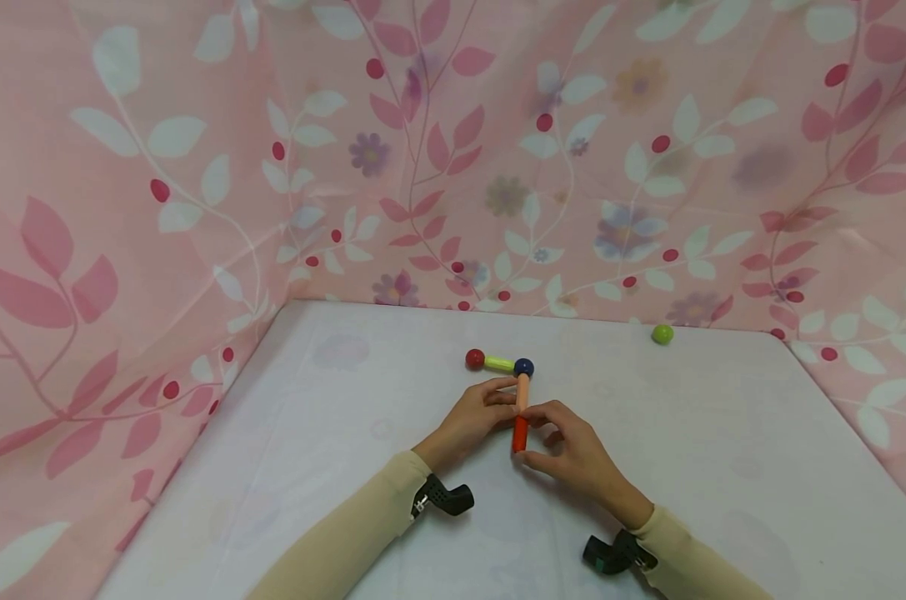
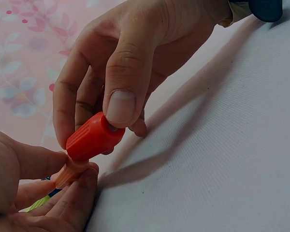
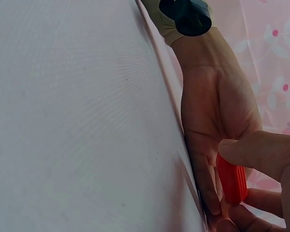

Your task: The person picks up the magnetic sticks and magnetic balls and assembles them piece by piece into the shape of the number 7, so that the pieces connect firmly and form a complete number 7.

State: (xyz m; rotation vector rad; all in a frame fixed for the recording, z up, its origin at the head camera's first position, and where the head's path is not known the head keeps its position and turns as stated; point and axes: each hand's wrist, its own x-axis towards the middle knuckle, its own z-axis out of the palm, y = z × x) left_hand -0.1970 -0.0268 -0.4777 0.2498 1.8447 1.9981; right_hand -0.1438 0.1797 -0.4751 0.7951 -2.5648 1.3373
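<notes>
In the head view my left hand pinches a peach-coloured ribbed rod between thumb and fingers. My right hand holds a red ribbed rod between its thumb at the near end and its fingers at the far end. The two rods line up end to end, and in the left wrist view the red rod meets the peach rod. Beyond, a dark blue ball joins the peach rod to a yellow-green rod, which ends in a red ball.
A green ball lies near the far edge of the white-covered table, to the right. Pink floral cloth hangs behind the table and at its sides. Each wrist carries a black camera mount.
</notes>
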